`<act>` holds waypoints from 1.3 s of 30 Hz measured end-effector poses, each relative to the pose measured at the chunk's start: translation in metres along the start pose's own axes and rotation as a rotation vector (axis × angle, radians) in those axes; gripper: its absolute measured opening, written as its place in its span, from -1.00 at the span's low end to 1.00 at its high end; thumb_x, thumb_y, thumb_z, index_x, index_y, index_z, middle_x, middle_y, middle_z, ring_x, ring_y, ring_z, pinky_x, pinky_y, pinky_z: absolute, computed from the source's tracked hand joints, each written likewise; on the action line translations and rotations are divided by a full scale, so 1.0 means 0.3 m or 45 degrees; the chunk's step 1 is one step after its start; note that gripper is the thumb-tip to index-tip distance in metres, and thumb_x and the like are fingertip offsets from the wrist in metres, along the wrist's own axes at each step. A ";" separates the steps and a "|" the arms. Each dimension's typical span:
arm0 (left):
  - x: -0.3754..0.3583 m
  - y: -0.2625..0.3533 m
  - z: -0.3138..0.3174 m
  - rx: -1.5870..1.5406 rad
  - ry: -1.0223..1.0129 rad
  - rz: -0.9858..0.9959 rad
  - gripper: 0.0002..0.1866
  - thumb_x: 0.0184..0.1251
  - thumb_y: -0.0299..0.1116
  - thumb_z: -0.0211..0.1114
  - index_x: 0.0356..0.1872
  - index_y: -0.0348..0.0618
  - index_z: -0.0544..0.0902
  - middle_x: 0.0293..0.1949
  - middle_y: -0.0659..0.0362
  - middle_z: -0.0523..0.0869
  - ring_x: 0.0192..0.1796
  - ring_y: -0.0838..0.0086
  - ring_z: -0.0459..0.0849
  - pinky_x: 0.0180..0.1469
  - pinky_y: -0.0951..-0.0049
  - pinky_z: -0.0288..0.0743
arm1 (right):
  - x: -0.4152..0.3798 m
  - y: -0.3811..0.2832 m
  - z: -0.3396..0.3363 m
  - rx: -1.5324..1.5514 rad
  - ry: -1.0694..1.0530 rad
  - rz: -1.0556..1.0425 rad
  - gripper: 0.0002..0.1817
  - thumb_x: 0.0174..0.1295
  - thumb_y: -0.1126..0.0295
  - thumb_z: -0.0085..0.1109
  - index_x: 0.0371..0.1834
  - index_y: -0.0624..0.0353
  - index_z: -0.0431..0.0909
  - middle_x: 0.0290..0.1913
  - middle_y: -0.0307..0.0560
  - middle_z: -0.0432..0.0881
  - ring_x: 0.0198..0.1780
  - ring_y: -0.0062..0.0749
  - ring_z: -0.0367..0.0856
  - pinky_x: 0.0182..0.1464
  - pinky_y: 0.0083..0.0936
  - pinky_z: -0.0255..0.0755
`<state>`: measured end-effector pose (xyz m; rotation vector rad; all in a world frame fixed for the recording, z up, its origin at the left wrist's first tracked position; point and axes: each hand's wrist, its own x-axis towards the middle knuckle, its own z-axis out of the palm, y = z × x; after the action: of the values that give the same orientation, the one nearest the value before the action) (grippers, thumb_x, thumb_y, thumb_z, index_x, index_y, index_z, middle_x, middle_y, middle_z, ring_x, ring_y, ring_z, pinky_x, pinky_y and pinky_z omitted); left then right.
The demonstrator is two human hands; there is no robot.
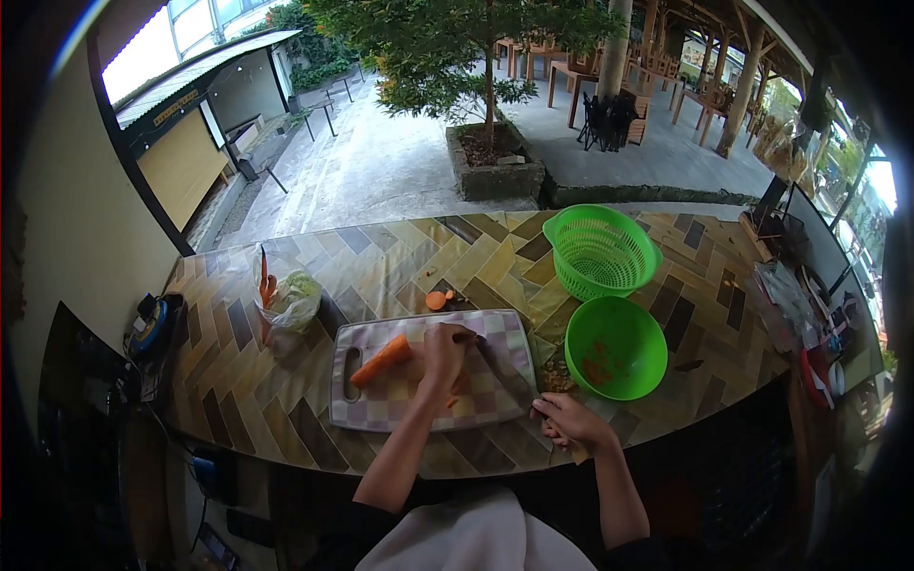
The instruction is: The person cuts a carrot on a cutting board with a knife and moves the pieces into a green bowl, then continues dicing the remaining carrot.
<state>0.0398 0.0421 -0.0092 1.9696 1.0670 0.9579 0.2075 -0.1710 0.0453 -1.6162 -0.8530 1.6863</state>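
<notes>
Herringbone strips in browns and yellows pattern the counter, which faces a paved yard with a planted tree. On it, the carrot lies aslant on the left half of a checkered cutting board, its upper right end just beside the left hand. That hand's fingers are curled down over the board; whether they grip anything I cannot tell. The right hand's fingers are closed around the handle of the knife, whose blade slants across the board's right side, tip toward the left hand. A low grip by the near edge probably gives that wrist free room, and the board presumably spares the counter from the blade.

Small orange pieces lie in the green bowl, likely set just right of the board for a short reach. Behind the bowl stands a green colander, its slotted wall showing. Beyond the board's far edge lie cut carrot ends; to the left, a clear plastic bag holds something pale green and leafy, with slender orange pieces beside it.
</notes>
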 end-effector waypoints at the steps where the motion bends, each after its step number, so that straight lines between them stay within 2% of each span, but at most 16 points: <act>1: 0.003 -0.004 0.002 -0.046 -0.006 -0.039 -0.85 0.05 -0.62 0.42 -0.32 -0.27 0.82 -0.40 -0.03 0.81 -0.36 0.31 0.81 -0.25 0.41 0.62 | -0.002 -0.002 -0.001 0.013 -0.013 0.007 -0.67 0.58 0.10 -0.12 -0.15 0.16 0.38 -0.64 -0.33 0.30 -0.73 -0.67 0.25 -0.66 -0.59 0.23; 9: 0.022 0.040 0.002 -0.218 -0.054 -0.046 -0.84 0.09 -0.63 0.41 -0.26 -0.34 0.80 -0.40 0.01 0.83 -0.31 0.39 0.83 -0.21 0.50 0.64 | -0.043 -0.024 0.006 0.072 -0.013 0.016 -0.70 0.58 0.12 -0.13 -0.14 0.13 0.39 -0.65 -0.35 0.28 -0.74 -0.70 0.22 -0.67 -0.63 0.22; 14: 0.025 0.214 -0.004 -0.305 -0.096 0.102 -0.84 0.13 -0.58 0.43 -0.24 -0.36 0.79 -0.37 -0.01 0.82 -0.30 0.37 0.83 -0.20 0.48 0.64 | -0.169 -0.051 -0.015 0.098 0.087 -0.064 -0.72 0.58 0.18 -0.13 -0.15 0.17 0.41 -0.66 -0.35 0.28 -0.77 -0.71 0.21 -0.70 -0.64 0.21; 17: 0.031 0.321 0.045 -0.228 -0.194 0.199 -0.85 0.16 -0.58 0.43 -0.22 -0.32 0.80 -0.33 0.02 0.83 -0.28 0.45 0.82 -0.17 0.51 0.63 | -0.278 -0.039 -0.044 0.133 0.180 -0.110 -0.71 0.58 0.22 -0.13 -0.16 0.23 0.42 -0.67 -0.33 0.29 -0.77 -0.70 0.23 -0.71 -0.62 0.24; 19: 0.025 0.401 0.097 -0.275 -0.247 0.230 -0.84 0.18 -0.58 0.42 -0.20 -0.32 0.79 -0.33 0.02 0.83 -0.28 0.43 0.82 -0.17 0.51 0.63 | -0.361 -0.027 -0.067 0.167 0.247 -0.135 -0.71 0.58 0.23 -0.13 -0.16 0.24 0.42 -0.67 -0.33 0.29 -0.77 -0.70 0.23 -0.71 -0.62 0.24; 23: 0.013 0.490 0.231 -0.346 -0.332 0.348 -0.79 0.13 -0.58 0.42 -0.18 -0.31 0.79 -0.34 -0.02 0.82 -0.27 0.40 0.82 -0.19 0.48 0.63 | -0.487 -0.002 -0.081 -0.014 0.584 -0.127 -0.69 0.59 0.22 -0.12 -0.17 0.27 0.43 -0.67 -0.35 0.30 -0.74 -0.76 0.26 -0.70 -0.64 0.22; 24: 0.005 0.520 0.236 -0.311 -0.376 0.356 -0.78 0.12 -0.57 0.42 -0.17 -0.31 0.79 -0.34 -0.03 0.82 -0.27 0.39 0.82 -0.19 0.47 0.63 | -0.504 0.008 -0.076 -0.103 0.752 -0.115 -0.71 0.53 0.24 0.00 -0.20 0.29 0.46 -0.69 -0.19 0.39 -0.74 -0.47 0.35 -0.62 -0.49 0.31; 27: -0.004 0.518 0.279 -0.233 -0.401 0.407 -0.78 0.11 -0.55 0.41 -0.18 -0.30 0.78 -0.36 -0.05 0.80 -0.30 0.31 0.82 -0.21 0.43 0.62 | -0.543 0.001 -0.033 -0.869 1.203 -0.242 -0.75 0.43 0.26 0.14 -0.21 0.27 0.51 -0.62 0.07 0.53 -0.60 -0.01 0.52 -0.47 -0.26 0.42; 30: -0.005 0.494 0.290 -0.227 -0.329 0.419 -0.81 0.12 -0.51 0.42 -0.22 -0.31 0.78 -0.38 -0.05 0.79 -0.32 0.25 0.80 -0.22 0.38 0.62 | -0.556 -0.025 -0.003 -0.871 1.283 -0.107 -0.78 0.35 0.28 0.21 -0.20 0.24 0.55 -0.49 0.20 0.59 -0.37 0.21 0.58 -0.32 -0.10 0.43; 32: -0.002 0.482 0.276 -0.246 -0.301 0.455 -0.83 0.14 -0.48 0.42 -0.26 -0.33 0.76 -0.39 -0.07 0.78 -0.33 0.17 0.79 -0.22 0.32 0.62 | -0.546 -0.009 -0.006 -0.914 1.303 -0.145 -0.78 0.36 0.27 0.21 -0.20 0.23 0.56 -0.49 0.19 0.61 -0.35 0.19 0.61 -0.32 -0.08 0.44; 35: 0.001 0.486 0.241 -0.231 -0.213 0.387 -0.80 0.13 -0.43 0.47 -0.24 -0.30 0.77 -0.35 -0.02 0.79 -0.31 0.18 0.78 -0.20 0.31 0.61 | -0.541 -0.007 -0.010 -0.973 1.296 -0.184 -0.78 0.36 0.27 0.21 -0.19 0.23 0.58 -0.48 0.19 0.62 -0.35 0.18 0.62 -0.32 -0.08 0.43; 39: 0.003 0.484 0.210 -0.227 -0.279 0.483 -0.78 0.10 -0.42 0.50 -0.21 -0.24 0.77 -0.31 0.05 0.80 -0.24 0.20 0.75 -0.14 0.31 0.59 | -0.530 0.004 -0.019 -0.850 1.230 -0.266 -0.77 0.34 0.27 0.22 -0.18 0.25 0.60 -0.49 0.20 0.61 -0.34 0.19 0.62 -0.31 -0.10 0.43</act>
<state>0.1470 -0.0326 0.0804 2.1071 0.4774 0.9649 0.2189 -0.3007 0.1365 -2.3298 -1.0294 0.3148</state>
